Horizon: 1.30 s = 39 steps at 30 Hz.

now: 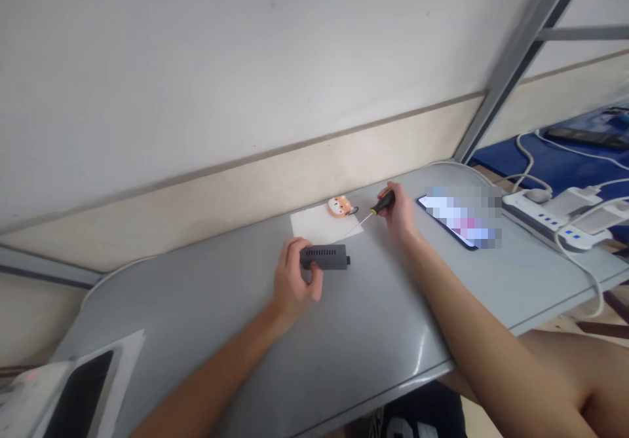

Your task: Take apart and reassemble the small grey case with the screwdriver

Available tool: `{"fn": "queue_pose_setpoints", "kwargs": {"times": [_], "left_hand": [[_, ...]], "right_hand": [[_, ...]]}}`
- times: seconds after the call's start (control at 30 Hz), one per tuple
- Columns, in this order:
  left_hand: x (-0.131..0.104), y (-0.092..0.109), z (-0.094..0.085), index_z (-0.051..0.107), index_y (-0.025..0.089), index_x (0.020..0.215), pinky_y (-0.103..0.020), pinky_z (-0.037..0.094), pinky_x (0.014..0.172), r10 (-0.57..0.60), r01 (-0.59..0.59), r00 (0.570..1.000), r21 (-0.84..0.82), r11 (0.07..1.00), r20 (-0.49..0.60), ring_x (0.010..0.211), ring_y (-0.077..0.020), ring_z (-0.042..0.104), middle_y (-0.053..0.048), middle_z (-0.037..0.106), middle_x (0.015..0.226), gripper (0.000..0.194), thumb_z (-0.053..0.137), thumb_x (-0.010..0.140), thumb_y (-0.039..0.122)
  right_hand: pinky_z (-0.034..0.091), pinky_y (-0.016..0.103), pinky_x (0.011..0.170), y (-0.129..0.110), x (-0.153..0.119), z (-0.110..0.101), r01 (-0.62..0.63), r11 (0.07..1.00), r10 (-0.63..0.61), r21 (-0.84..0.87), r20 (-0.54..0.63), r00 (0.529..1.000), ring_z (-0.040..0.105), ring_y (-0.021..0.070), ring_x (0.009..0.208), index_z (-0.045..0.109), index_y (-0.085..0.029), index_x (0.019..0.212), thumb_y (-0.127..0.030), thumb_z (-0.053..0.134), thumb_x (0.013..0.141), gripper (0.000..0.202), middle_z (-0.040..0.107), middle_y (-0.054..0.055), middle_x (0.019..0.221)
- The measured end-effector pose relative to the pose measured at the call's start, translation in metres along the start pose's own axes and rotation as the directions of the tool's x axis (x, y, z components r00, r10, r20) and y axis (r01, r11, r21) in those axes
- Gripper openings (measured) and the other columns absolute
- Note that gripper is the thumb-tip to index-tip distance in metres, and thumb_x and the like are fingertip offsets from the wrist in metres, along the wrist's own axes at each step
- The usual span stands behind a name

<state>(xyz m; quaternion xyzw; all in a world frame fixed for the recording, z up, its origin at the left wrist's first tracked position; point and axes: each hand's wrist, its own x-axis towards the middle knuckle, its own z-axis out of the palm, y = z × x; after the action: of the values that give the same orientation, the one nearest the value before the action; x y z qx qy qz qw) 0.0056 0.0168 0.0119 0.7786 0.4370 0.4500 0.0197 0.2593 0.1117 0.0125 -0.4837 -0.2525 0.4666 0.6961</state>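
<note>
My left hand (296, 274) grips the left end of a dark grey rectangular device (330, 258), which has a row of vent slots and a small black plug at its right end. In my right hand (397, 210) is a screwdriver (382, 203) with a black and yellow handle. Its thin shaft points down and left, and the tip is near the paper's right side, apart from the device. Behind the device lies a white sheet of paper (312, 226). An orange and white animal-faced case (339, 207) with a dark clip rests on that sheet.
Right of my right hand lies a lit phone (449, 222), partly blurred. A white power strip (550, 222) with plugs and cables sits at the table's right end. At lower left a dark-screened device (81, 392) lies on white paper. A wall runs along the grey table's (196, 307) back edge.
</note>
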Motion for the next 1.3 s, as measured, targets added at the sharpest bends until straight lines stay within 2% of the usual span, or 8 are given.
{"fn": "queue_pose_setpoints", "kwargs": {"times": [0.07, 0.3, 0.43, 0.63, 0.77, 0.97, 1.17, 1.3], "left_hand": [[-0.001, -0.001, 0.002, 0.054, 0.021, 0.113, -0.039, 0.057, 0.084, -0.015, 0.017, 0.999, -0.05, 0.999, 0.033, 0.098, -0.0233, 0.065, -0.009, 0.062, 0.107, 0.031, 0.059, 0.084, 0.014], [-0.006, -0.003, 0.009, 0.054, 0.022, 0.121, -0.033, 0.06, 0.086, -0.001, 0.036, 0.987, -0.221, 0.975, 0.158, 0.094, -0.0176, 0.069, -0.009, 0.065, 0.112, 0.029, 0.065, 0.094, 0.021], [-0.006, -0.005, 0.01, 0.055, 0.023, 0.124, -0.034, 0.06, 0.087, 0.005, 0.044, 0.977, -0.226, 0.973, 0.212, 0.094, -0.0177, 0.071, -0.008, 0.069, 0.111, 0.03, 0.065, 0.096, 0.021], [-0.005, -0.005, 0.009, 0.057, 0.024, 0.124, -0.032, 0.06, 0.083, 0.067, -0.02, 0.976, -0.219, 0.975, 0.209, 0.09, -0.0169, 0.072, -0.007, 0.071, 0.111, 0.028, 0.063, 0.097, 0.02], [-0.005, -0.006, 0.009, 0.057, 0.024, 0.124, -0.031, 0.06, 0.082, 0.069, -0.025, 0.976, -0.21, 0.977, 0.205, 0.089, -0.0165, 0.072, -0.007, 0.071, 0.11, 0.027, 0.063, 0.097, 0.02], [-0.006, -0.006, 0.009, 0.057, 0.024, 0.124, -0.031, 0.061, 0.083, 0.049, 0.0, 0.976, -0.224, 0.975, 0.213, 0.088, -0.0156, 0.072, -0.006, 0.072, 0.109, 0.028, 0.064, 0.097, 0.019], [-0.008, -0.006, 0.008, 0.057, 0.024, 0.128, -0.032, 0.062, 0.085, -0.035, 0.11, 0.962, -0.266, 0.958, 0.272, 0.089, -0.0167, 0.073, -0.007, 0.072, 0.109, 0.031, 0.064, 0.098, 0.024], [-0.006, -0.006, 0.008, 0.056, 0.024, 0.137, -0.033, 0.061, 0.087, -0.047, 0.131, 0.951, -0.259, 0.957, 0.305, 0.091, -0.0168, 0.071, -0.006, 0.072, 0.108, 0.037, 0.06, 0.101, 0.024]], "right_hand": [[0.032, 0.028, 0.044, 0.0, 0.0, 0.0, 0.013, 1.0, -0.013, -0.01, -0.012, 1.0, 0.043, 0.0106, 0.043, 0.06, -0.022, 0.066, -0.049, 0.063, 0.088, 0.035, 0.049, -0.002, 0.051], [0.033, 0.028, 0.045, -0.006, 0.001, -0.005, 0.007, 0.997, -0.017, -0.08, -0.119, 0.993, 0.041, 0.0102, 0.043, 0.06, -0.022, 0.064, -0.045, 0.06, 0.088, 0.034, 0.049, -0.002, 0.052], [0.034, 0.029, 0.046, -0.009, 0.001, -0.007, 0.02, 0.995, -0.034, -0.096, -0.142, 0.989, 0.04, 0.0107, 0.042, 0.059, -0.023, 0.064, -0.046, 0.058, 0.089, 0.034, 0.048, -0.003, 0.052], [0.038, 0.028, 0.049, -0.019, -0.009, -0.006, 0.174, 0.975, -0.202, -0.142, -0.215, 0.955, 0.045, 0.0113, 0.05, 0.055, -0.022, 0.062, -0.049, 0.059, 0.092, 0.041, 0.049, -0.002, 0.059], [0.033, 0.028, 0.046, -0.028, -0.015, -0.005, 0.245, 0.961, -0.27, -0.128, -0.237, 0.933, 0.04, 0.0112, 0.051, 0.054, -0.022, 0.061, -0.049, 0.058, 0.093, 0.042, 0.046, -0.001, 0.061], [0.036, 0.027, 0.047, -0.028, -0.012, -0.006, 0.209, 0.974, -0.223, -0.084, -0.235, 0.946, 0.041, 0.0121, 0.053, 0.055, -0.022, 0.061, -0.048, 0.059, 0.091, 0.04, 0.045, -0.001, 0.061], [0.04, 0.026, 0.049, -0.027, -0.012, -0.005, 0.148, 0.988, -0.152, -0.035, -0.27, 0.951, 0.044, 0.0117, 0.055, 0.058, -0.021, 0.061, -0.04, 0.058, 0.09, 0.034, 0.049, 0.0, 0.066], [0.04, 0.026, 0.049, -0.033, -0.016, -0.002, 0.174, 0.982, -0.188, -0.075, -0.272, 0.944, 0.044, 0.0114, 0.054, 0.056, -0.021, 0.062, -0.042, 0.058, 0.091, 0.036, 0.046, -0.001, 0.064]]}}
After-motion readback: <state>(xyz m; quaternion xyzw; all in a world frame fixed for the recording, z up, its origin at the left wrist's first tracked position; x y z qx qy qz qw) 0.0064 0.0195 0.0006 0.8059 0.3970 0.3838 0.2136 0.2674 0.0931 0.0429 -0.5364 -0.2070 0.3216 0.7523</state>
